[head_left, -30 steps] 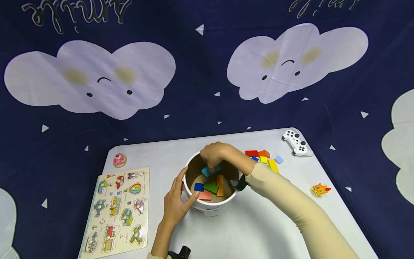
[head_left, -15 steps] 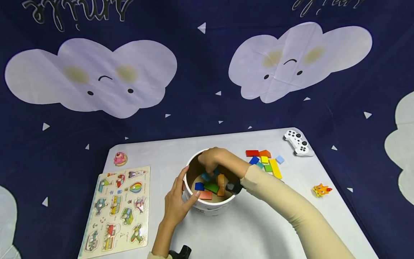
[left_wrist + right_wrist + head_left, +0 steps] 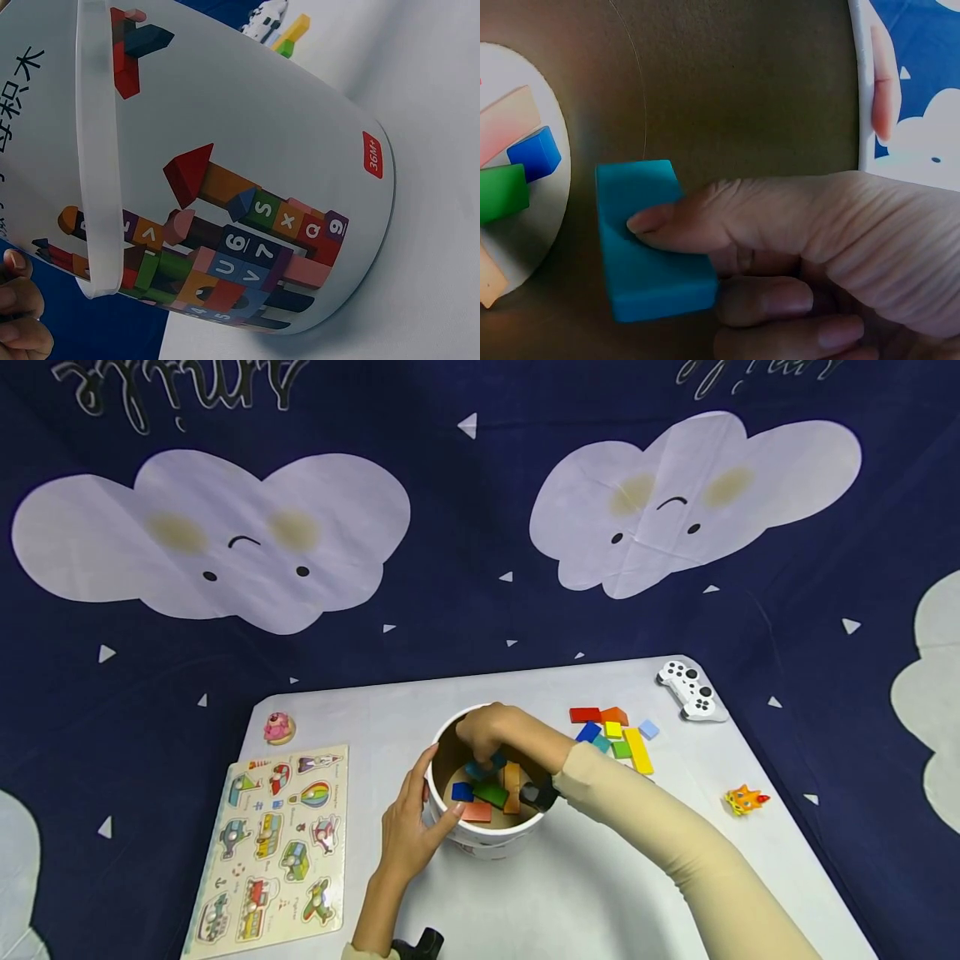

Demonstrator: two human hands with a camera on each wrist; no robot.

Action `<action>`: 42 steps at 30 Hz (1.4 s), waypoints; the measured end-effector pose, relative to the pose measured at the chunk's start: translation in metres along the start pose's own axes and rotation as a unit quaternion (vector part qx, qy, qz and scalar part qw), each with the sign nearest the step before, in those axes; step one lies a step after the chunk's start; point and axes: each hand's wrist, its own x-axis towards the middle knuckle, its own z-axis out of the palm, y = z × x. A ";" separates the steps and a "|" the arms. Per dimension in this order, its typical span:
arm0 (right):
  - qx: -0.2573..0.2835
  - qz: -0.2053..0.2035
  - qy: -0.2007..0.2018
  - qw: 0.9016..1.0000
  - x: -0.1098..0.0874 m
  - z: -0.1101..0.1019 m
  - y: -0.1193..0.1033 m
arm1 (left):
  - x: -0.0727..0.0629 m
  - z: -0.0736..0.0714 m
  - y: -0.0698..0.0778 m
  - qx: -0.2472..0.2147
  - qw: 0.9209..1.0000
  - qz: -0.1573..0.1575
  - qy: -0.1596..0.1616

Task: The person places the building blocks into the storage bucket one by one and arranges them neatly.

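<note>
A white round bucket with printed building blocks on its side stands upright on the table. My left hand grips its left rim, thumb over the edge and fingers along the outer wall. My right hand reaches inside from above and pinches a teal rectangular block between thumb and fingers. Below it, on the bucket's floor, lie a blue block, a green block, an orange block and a pink block. In the right wrist view the teal block is beside the brown inner wall.
Right of the bucket lie several loose coloured blocks, among them a yellow one and a red one. A white game controller and an orange toy sit farther right. On the left are a picture puzzle board and a pink toy.
My right hand has gone a little deeper into the bucket with the teal block and shifted slightly left. The left hand keeps its place on the rim.
</note>
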 end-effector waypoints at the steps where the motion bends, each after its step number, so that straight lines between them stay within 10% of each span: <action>1: 0.002 0.001 0.001 1.000 0.000 0.000 0.000 | 0.000 0.000 0.000 0.000 1.000 0.000 0.000; 13: 0.042 -0.013 0.043 0.998 -0.021 -0.014 0.008 | 0.001 0.001 0.001 0.001 1.000 0.001 0.008; 24: 0.136 -0.023 0.203 0.969 -0.072 -0.021 0.065 | 0.001 0.001 0.001 -0.002 1.000 0.000 0.008; 42: 0.343 0.073 0.222 0.910 -0.047 0.111 0.173 | 0.000 0.002 -0.001 -0.004 1.000 0.002 0.006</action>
